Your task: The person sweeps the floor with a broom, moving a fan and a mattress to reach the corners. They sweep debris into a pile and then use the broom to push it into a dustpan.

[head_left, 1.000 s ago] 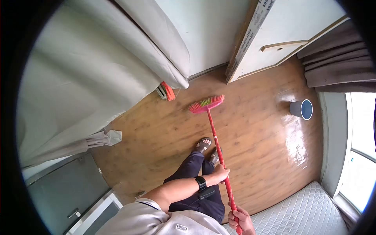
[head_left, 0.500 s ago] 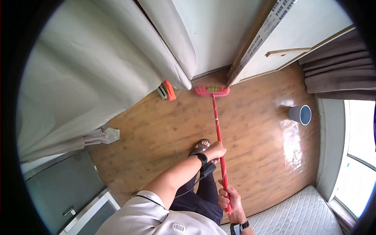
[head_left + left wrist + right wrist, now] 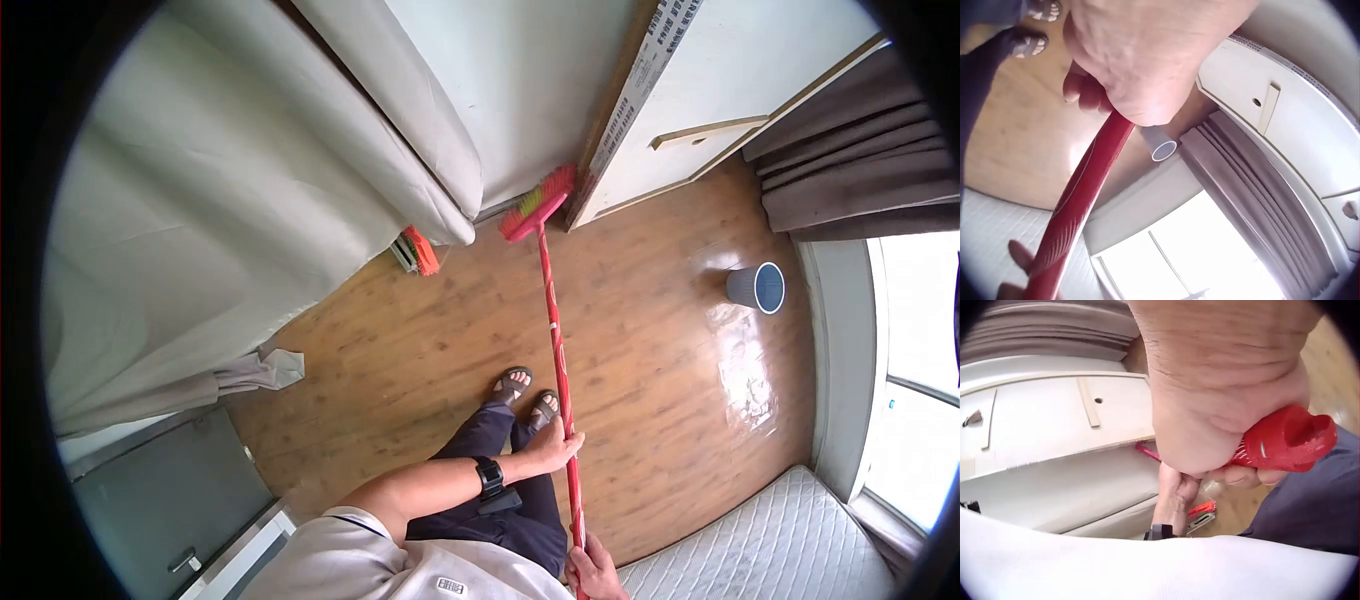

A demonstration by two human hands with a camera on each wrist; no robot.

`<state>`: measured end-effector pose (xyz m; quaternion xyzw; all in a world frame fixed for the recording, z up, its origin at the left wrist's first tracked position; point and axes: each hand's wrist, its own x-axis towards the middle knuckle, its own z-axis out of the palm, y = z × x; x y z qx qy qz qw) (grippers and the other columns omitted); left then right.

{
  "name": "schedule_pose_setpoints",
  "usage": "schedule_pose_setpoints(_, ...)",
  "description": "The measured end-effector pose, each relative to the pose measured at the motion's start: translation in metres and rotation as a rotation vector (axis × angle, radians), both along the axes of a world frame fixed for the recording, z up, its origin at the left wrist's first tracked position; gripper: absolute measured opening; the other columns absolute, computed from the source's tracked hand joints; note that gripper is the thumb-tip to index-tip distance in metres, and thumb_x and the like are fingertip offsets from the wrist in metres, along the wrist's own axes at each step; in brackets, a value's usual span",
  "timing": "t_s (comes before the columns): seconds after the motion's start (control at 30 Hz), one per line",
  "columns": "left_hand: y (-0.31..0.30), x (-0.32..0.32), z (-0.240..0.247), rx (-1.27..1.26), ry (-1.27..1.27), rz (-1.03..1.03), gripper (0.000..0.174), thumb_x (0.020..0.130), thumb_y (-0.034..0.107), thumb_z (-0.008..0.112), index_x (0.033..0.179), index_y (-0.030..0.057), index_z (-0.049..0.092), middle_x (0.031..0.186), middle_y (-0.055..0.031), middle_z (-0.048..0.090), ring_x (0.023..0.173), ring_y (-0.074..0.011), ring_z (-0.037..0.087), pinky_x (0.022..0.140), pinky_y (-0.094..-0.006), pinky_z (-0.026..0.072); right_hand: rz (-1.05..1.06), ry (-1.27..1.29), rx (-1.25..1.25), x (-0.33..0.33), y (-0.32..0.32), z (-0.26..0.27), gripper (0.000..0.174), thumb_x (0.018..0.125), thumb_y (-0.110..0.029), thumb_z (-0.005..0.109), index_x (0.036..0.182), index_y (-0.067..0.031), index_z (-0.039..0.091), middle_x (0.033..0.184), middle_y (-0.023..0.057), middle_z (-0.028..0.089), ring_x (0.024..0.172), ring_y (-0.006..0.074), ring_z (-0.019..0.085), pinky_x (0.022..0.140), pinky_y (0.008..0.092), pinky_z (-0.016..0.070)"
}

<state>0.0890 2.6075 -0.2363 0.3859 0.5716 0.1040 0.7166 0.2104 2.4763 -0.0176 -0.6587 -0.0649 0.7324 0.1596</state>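
Both hands hold a broom (image 3: 557,345) with a long red handle and a pink head. Partway down the handle, my left hand (image 3: 548,447) grips it. My right hand (image 3: 597,570) wraps round the handle near its upper end, which shows a torn red plastic cover in the right wrist view. The broom head (image 3: 535,217), with red and green bristles, lies slanted in the corner between the white wall and the white panelled furniture (image 3: 700,110). Its bristles look blurred and face the wall.
An orange-and-grey brush-like item (image 3: 420,252) lies by the pale curtain (image 3: 230,200) at left. A grey bin (image 3: 745,288) stands on the wooden floor (image 3: 640,330) at right. A quilted mattress (image 3: 760,550) lies at lower right, below the window. The person's sandalled feet (image 3: 513,383) stand left of the handle.
The broom head has moved away from the body to the wall corner and has turned to a slant. My left hand reached forward, then came back. Both hands kept their hold on the handle.
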Motion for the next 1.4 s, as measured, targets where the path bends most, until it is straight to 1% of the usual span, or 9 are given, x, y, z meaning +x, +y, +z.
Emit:
schedule_pose_setpoints(0.2,0.033,0.005,-0.053,-0.188,0.087,-0.140,0.031,0.087,0.030,0.054,0.072,0.0034,0.057,0.054,-0.0094,0.059,0.040,-0.0216,0.057,0.036,-0.0355,0.0468,-0.234,0.200,-0.088,0.001,0.034,-0.049,0.034,0.100,-0.018,0.044,0.131,-0.0045,0.040,0.071,0.0028,0.047,0.047,0.0108,0.044,0.041,0.0267,0.0395)
schedule_pose_setpoints(0.43,0.002,-0.016,-0.016,-0.312,0.199,-0.156,0.035,0.088,0.031,0.056,0.070,0.0018,0.060,0.053,-0.0081,0.059,0.039,-0.0176,0.056,0.034,-0.0311,0.0451,-0.067,0.176,-0.061,0.004,-0.001,-0.038,0.013,0.099,-0.017,0.045,0.091,-0.0060,0.044,0.068,0.0024,0.045,0.048,0.0111,0.044,0.040,0.0279,0.0385)
schedule_pose_setpoints(0.57,0.025,-0.012,-0.016,0.009,0.098,0.034,0.034,0.084,0.030,0.060,0.066,0.0015,0.056,0.049,-0.0088,0.056,0.039,-0.0186,0.057,0.038,-0.0337,0.0443,-0.124,0.212,-0.068,0.002,0.027,-0.038,0.018,0.099,-0.018,0.047,0.112,-0.0054,0.047,0.069,0.0019,0.045,0.047,0.0115,0.044,0.040,0.0274,0.0377)
schedule_pose_setpoints(0.63,0.046,-0.009,-0.029,0.072,0.149,-0.053,0.032,0.081,0.028,0.063,0.063,0.0033,0.056,0.050,-0.0078,0.057,0.039,-0.0187,0.055,0.039,-0.0335,0.0435,-0.477,0.463,-0.091,0.002,0.046,-0.055,0.031,0.099,-0.020,0.048,0.127,-0.0074,0.045,0.070,0.0016,0.044,0.047,0.0118,0.043,0.040,0.0268,0.0377)
schedule_pose_setpoints(0.73,0.056,-0.009,-0.027,-0.126,0.127,0.030,0.034,0.082,0.031,0.062,0.064,0.0016,0.059,0.052,-0.0087,0.059,0.039,-0.0185,0.055,0.039,-0.0325,0.0441,-0.556,0.595,-0.130,-0.003,0.057,-0.060,0.035,0.099,-0.022,0.048,0.132,-0.0085,0.043,0.071,0.0016,0.043,0.047,0.0117,0.042,0.040,0.0266,0.0381)
schedule_pose_setpoints(0.93,0.005,-0.012,-0.038,-0.206,0.091,0.075,0.029,0.081,0.024,0.061,0.071,-0.0027,0.056,0.052,-0.0104,0.058,0.039,-0.0193,0.055,0.036,-0.0304,0.0429,-0.171,0.285,-0.084,0.004,0.020,-0.040,0.033,0.100,-0.020,0.047,0.131,-0.0086,0.043,0.071,0.0020,0.044,0.047,0.0123,0.042,0.040,0.0271,0.0378)
schedule_pose_setpoints(1.07,0.009,-0.010,-0.029,-0.090,-0.006,-0.022,0.029,0.083,0.026,0.060,0.070,0.0007,0.053,0.050,-0.0083,0.056,0.039,-0.0189,0.054,0.035,-0.0312,0.0414,-0.157,0.247,-0.034,0.000,0.013,-0.056,0.032,0.100,-0.020,0.046,0.130,-0.0078,0.043,0.071,0.0019,0.045,0.048,0.0124,0.042,0.039,0.0270,0.0374)
schedule_pose_setpoints(1.23,0.030,-0.005,-0.041,-0.155,0.094,-0.258,0.034,0.085,0.034,0.061,0.069,0.0040,0.056,0.050,-0.0063,0.055,0.037,-0.0170,0.052,0.035,-0.0303,0.0393,-0.629,0.566,-0.170,0.000,0.034,-0.077,0.033,0.100,-0.019,0.046,0.130,-0.0064,0.043,0.069,0.0015,0.043,0.047,0.0117,0.041,0.038,0.0272,0.0367)
schedule_pose_setpoints(1.4,-0.009,-0.001,-0.048,-0.262,0.076,-0.257,0.036,0.082,0.034,0.065,0.065,0.0037,0.057,0.046,-0.0061,0.054,0.034,-0.0170,0.050,0.033,-0.0296,0.0393,-0.316,0.310,-0.130,0.005,0.006,-0.046,0.036,0.099,-0.025,0.049,0.131,-0.0087,0.043,0.069,0.0010,0.042,0.047,0.0115,0.040,0.040,0.0263,0.0365)
